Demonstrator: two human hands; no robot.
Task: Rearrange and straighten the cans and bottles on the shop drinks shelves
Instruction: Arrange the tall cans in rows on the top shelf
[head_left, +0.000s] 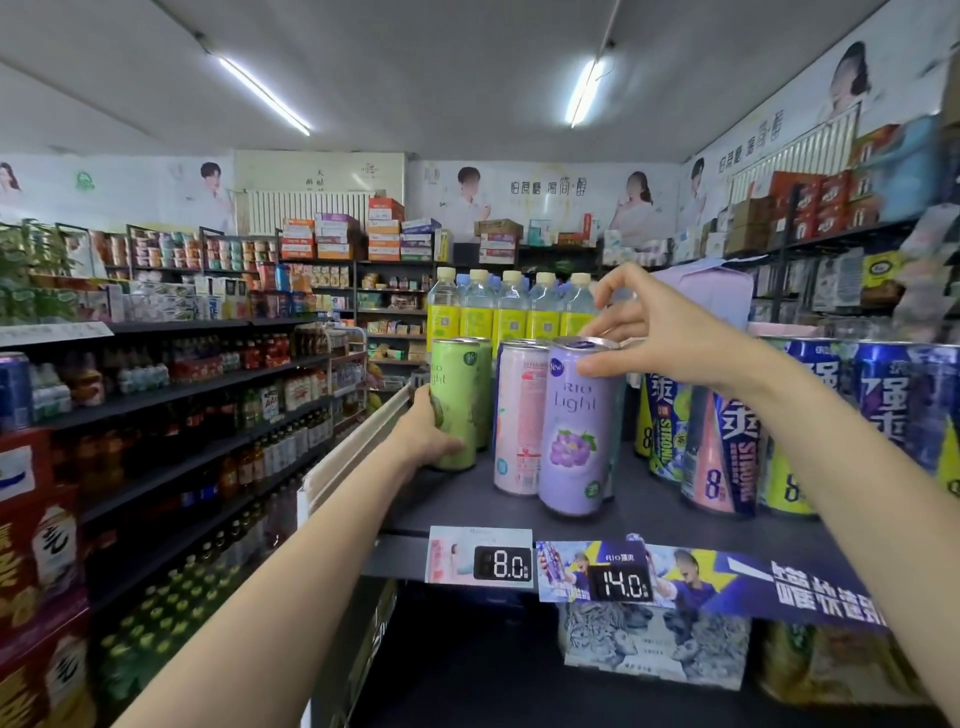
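**Green can left, purple can right**

Green can (460, 402) stands upright at ten o'clock, my left hand (426, 431) wrapped round its lower body near the shelf's left edge (353, 457). Beside it stands a pink can (519, 415). My right hand (660, 332) pinches the upright purple can (579, 426) at its rim, twelve o'clock. Bare shelf lies toward six o'clock.

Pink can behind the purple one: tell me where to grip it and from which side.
Grip the pink can at its upper body, coming from above and the front-left. It stands upright, the purple can crowds its right, and the gap toward the green can leaves room for fingers.
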